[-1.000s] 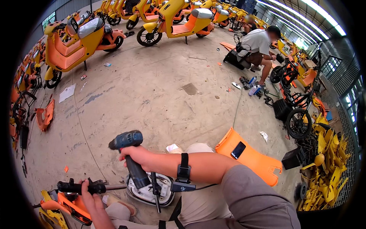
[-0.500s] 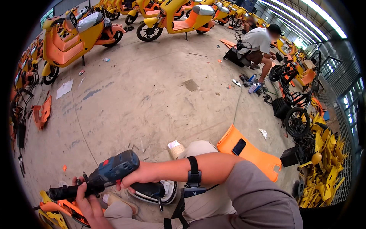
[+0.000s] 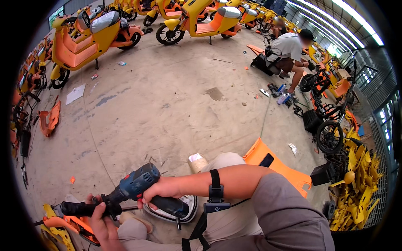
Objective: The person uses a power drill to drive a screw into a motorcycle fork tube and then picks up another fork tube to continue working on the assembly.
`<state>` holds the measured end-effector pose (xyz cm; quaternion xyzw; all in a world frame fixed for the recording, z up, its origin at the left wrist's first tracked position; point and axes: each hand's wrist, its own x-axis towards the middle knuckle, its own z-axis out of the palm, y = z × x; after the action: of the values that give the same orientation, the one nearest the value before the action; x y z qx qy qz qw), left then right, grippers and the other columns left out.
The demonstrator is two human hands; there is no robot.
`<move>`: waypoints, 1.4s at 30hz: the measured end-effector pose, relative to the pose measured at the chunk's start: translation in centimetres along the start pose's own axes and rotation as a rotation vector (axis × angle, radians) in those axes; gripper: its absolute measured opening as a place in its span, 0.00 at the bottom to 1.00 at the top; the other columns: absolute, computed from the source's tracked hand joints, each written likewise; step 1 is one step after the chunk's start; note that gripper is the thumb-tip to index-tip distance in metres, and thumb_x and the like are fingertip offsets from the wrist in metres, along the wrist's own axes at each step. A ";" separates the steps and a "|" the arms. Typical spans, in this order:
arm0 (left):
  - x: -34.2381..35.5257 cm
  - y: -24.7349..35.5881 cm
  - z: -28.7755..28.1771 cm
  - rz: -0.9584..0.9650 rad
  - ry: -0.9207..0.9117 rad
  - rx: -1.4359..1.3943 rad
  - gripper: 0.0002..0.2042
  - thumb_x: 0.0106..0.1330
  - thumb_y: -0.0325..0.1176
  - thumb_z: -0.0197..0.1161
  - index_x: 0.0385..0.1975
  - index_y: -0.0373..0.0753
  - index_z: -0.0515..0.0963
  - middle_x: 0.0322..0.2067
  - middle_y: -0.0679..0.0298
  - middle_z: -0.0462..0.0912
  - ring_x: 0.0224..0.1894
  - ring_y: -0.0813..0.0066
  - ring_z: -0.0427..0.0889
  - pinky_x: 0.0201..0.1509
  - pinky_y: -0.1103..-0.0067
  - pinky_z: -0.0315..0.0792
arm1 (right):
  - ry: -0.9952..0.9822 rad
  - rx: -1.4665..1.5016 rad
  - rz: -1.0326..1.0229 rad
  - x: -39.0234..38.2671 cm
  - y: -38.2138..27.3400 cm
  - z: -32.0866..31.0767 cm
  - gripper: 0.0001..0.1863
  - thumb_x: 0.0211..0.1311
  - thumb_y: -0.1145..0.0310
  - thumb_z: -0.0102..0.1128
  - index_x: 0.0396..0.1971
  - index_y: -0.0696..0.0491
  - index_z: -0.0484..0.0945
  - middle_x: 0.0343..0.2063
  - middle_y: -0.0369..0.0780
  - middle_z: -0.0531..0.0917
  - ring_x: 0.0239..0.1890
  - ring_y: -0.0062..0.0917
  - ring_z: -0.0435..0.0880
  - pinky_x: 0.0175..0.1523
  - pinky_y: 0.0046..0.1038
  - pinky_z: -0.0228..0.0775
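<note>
A: Scene, big to small?

B: Concrete floor [image 3: 167,108], wide. Rows of orange-yellow scooters [image 3: 90,39] along the far edge. Another person [image 3: 289,52] crouches at far right beside a stripped scooter frame [image 3: 328,125]. Heap of yellow body panels [image 3: 356,188] at right edge. One orange panel [image 3: 278,165] lies on the floor just past the wearer's right knee.

A: Arms?

B: Right forearm [image 3: 234,182] crosses the frame from lower right toward the left, nearly level, black strap at the wrist. Right hand [image 3: 161,190] is closed round the grip of a blue cordless drill [image 3: 138,184]. Drill lies tilted, nose pointing left and slightly down.

A: Left?

B: Left hand [image 3: 102,219] comes up from the bottom edge, fingers wrapped round a black handlebar grip [image 3: 79,208] right at the drill's nose. Bit contact is hidden by the fingers.

A: Where's the bar sitting?

B: Bottom left, on an orange-yellow scooter part [image 3: 63,224], low by the wearer's knees. A shoe [image 3: 171,211] shows below the drill.
</note>
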<state>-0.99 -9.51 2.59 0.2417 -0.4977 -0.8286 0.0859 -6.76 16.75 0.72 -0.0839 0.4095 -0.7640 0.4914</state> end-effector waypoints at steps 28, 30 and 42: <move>-0.7 -0.7 1.7 -0.033 -0.022 0.038 0.30 0.55 0.16 0.59 0.61 0.37 0.66 0.51 0.58 0.72 0.56 0.68 0.71 0.66 0.72 0.64 | -0.006 0.000 -0.138 -2.4 0.1 -0.9 0.17 0.50 0.74 0.56 0.42 0.60 0.78 0.36 0.43 0.84 0.22 0.21 0.79 0.29 0.25 0.75; -0.5 -1.4 1.2 -0.025 -0.063 0.068 0.30 0.54 0.16 0.58 0.61 0.37 0.67 0.52 0.57 0.72 0.56 0.67 0.71 0.65 0.72 0.64 | -0.028 -0.023 -0.111 -2.0 0.6 -1.3 0.16 0.50 0.74 0.56 0.41 0.59 0.79 0.37 0.43 0.84 0.23 0.21 0.80 0.29 0.25 0.75; -0.9 -2.1 2.1 -0.053 -0.142 0.180 0.30 0.48 0.15 0.59 0.57 0.35 0.69 0.48 0.58 0.74 0.54 0.65 0.73 0.64 0.71 0.64 | 0.020 -0.076 -0.113 -2.1 0.6 -0.9 0.13 0.50 0.74 0.57 0.38 0.59 0.78 0.31 0.42 0.84 0.20 0.22 0.79 0.27 0.24 0.74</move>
<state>-1.00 -6.51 1.88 0.2022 -0.5682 -0.7977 0.0064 -5.82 18.87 0.27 -0.1178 0.4377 -0.7754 0.4397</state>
